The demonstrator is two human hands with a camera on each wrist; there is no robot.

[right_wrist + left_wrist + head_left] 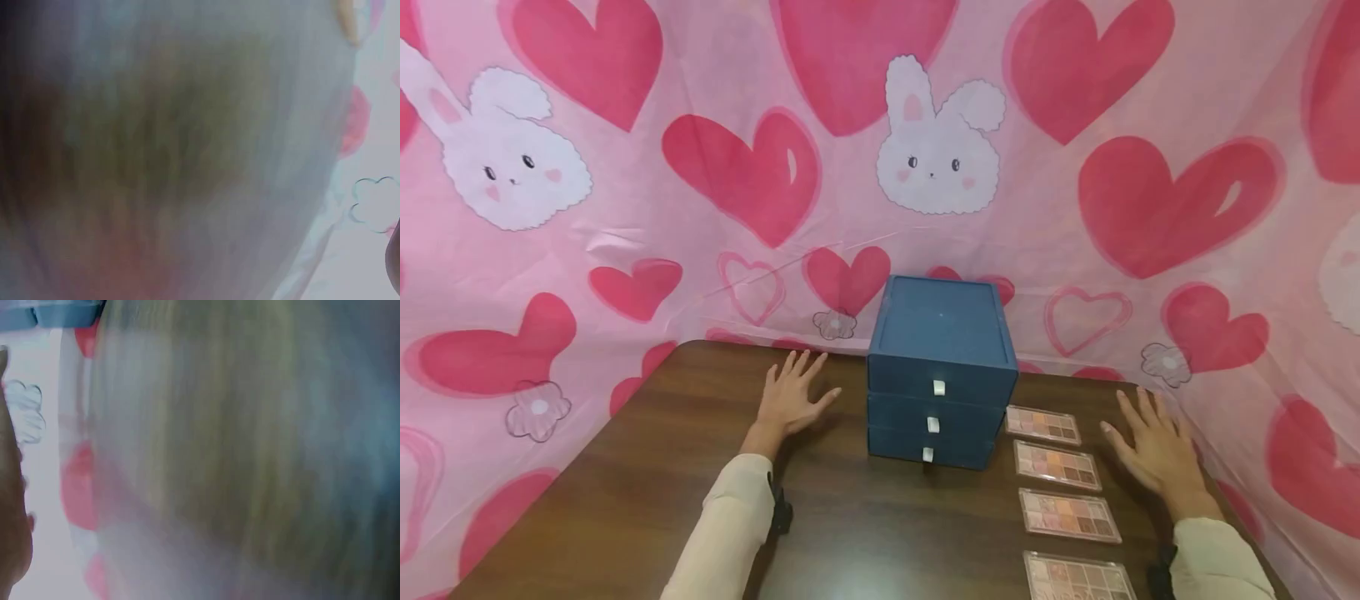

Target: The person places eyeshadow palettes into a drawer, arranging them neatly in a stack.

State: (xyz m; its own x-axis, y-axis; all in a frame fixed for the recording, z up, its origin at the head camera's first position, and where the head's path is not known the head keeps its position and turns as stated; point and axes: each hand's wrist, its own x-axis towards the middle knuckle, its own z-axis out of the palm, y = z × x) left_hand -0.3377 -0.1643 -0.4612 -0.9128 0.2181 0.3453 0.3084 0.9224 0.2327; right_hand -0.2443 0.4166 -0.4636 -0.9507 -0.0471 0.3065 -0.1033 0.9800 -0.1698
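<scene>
My left hand (790, 402) is on the brown table, its fingers spread and holding nothing, to the left of a blue three-drawer box (942, 358). My right hand (1159, 454) is spread out likewise at the table's right side, also holding nothing. Between the box and that hand, several clear-lidded eyeshadow palettes run in a column: a far palette (1042, 425), one nearer (1057, 465), another (1069, 515), and the closest palette (1078, 577) cut off by the frame's lower edge. All three drawers with white pull tabs look closed. The left wrist view catches only part of the left hand (12, 506).
The wooden table (647, 467) ends at a pink cloth (842, 192) printed with hearts and rabbits, which hangs behind it and along the sides. A dark band (781, 507) is on the left wrist. Both wrist views are largely blurred tabletop.
</scene>
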